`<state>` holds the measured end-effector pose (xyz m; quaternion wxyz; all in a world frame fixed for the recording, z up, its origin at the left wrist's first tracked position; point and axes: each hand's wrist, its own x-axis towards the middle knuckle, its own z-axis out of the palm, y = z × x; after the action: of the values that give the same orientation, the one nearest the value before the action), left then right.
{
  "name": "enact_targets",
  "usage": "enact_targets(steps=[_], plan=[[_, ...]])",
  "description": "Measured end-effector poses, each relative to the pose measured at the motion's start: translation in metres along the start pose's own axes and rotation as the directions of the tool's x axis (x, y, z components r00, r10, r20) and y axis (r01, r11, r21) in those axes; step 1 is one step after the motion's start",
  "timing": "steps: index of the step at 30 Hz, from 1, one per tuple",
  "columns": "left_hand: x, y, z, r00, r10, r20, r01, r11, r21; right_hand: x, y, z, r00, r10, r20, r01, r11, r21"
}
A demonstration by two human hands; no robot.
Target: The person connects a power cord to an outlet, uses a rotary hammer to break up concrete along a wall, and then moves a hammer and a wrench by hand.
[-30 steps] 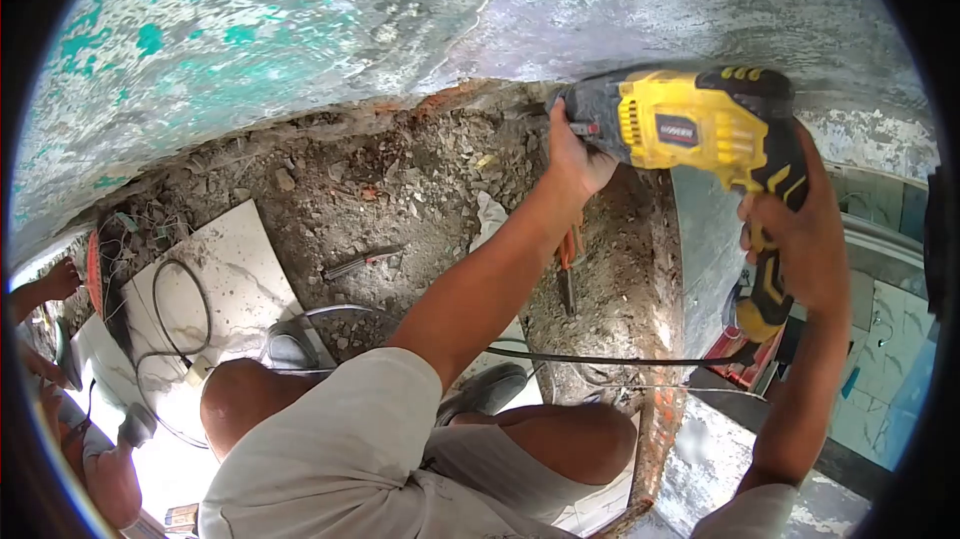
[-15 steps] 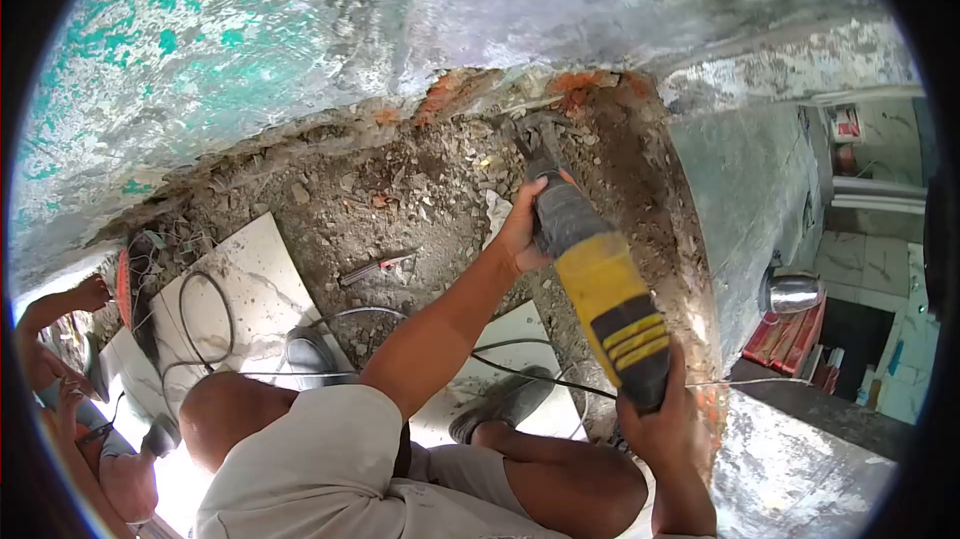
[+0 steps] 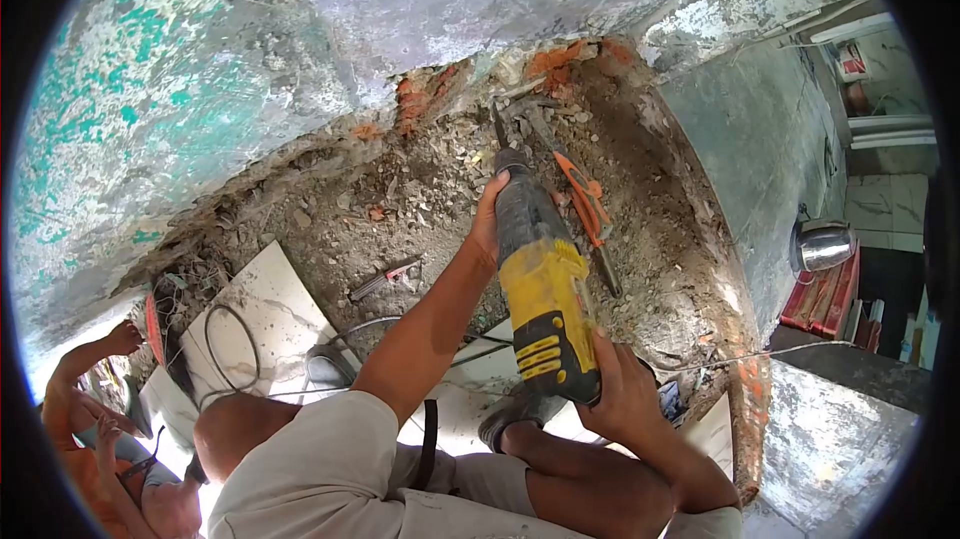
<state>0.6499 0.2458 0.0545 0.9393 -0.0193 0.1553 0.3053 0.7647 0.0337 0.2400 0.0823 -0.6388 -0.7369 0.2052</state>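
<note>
A yellow and black demolition hammer lies across the middle of the view, its chisel bit pointing at the broken foot of the wall. My left hand is wrapped round the dark front housing. At the rear, my right hand grips the handle, whose far side is hidden. Just right of the hammer, an orange-handled tool rests on the rubble. A small red and grey tool lies on the dirt to the left.
White marbled tiles and a looped cable lie lower left. Another person sits at far left. Peeling plaster wall rises ahead, exposed brick at its base. A steel pot stands at right.
The hammer has swung more upright and its rear has moved left, uncovering the orange-handled tool. Its chisel bit now shows more plainly. Both hands keep their hold.
</note>
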Motion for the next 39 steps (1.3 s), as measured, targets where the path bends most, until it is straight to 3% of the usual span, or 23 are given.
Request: enact_targets(steps=[3, 5, 10, 14, 18, 27, 33, 39], plan=[[0.001, -0.001, -0.006, 1.0, -0.028, -0.015, 0.027, 0.999, -0.032, 0.004, 0.0, 0.005, 0.994, 0.084, 0.074, -0.088, 0.995, 0.047], [0.005, -0.002, -0.012, 1.0, -0.012, -0.028, 0.012, 1.0, 0.006, 0.005, 0.008, 0.015, 1.0, -0.003, 0.019, 0.002, 1.0, 0.03], [0.011, -0.004, -0.024, 0.999, 0.026, -0.037, -0.024, 0.998, 0.062, -0.002, 0.013, 0.021, 0.992, 0.034, 0.125, -0.04, 0.998, 0.04], [0.018, -0.009, -0.027, 0.999, 0.033, 0.022, -0.033, 0.999, -0.027, 0.007, 0.016, 0.01, 0.974, 0.007, 0.228, 0.012, 0.997, -0.079], [0.019, -0.005, -0.031, 0.992, 0.092, 0.083, -0.084, 0.991, -0.102, 0.035, -0.013, -0.014, 0.967, 0.014, 0.253, -0.008, 1.0, -0.026], [0.019, -0.004, -0.025, 0.996, 0.081, -0.021, -0.081, 0.997, -0.001, 0.018, 0.004, 0.01, 0.985, 0.003, 0.175, -0.006, 1.0, 0.014], [0.022, -0.003, -0.046, 0.993, 0.057, 0.105, -0.057, 0.998, -0.002, 0.016, 0.0, 0.021, 0.988, 0.01, 0.154, -0.008, 1.0, -0.014], [0.02, 0.005, -0.045, 0.992, 0.024, 0.128, -0.03, 0.999, 0.04, 0.024, -0.008, 0.017, 0.989, 0.014, 0.148, -0.02, 0.999, 0.035]])
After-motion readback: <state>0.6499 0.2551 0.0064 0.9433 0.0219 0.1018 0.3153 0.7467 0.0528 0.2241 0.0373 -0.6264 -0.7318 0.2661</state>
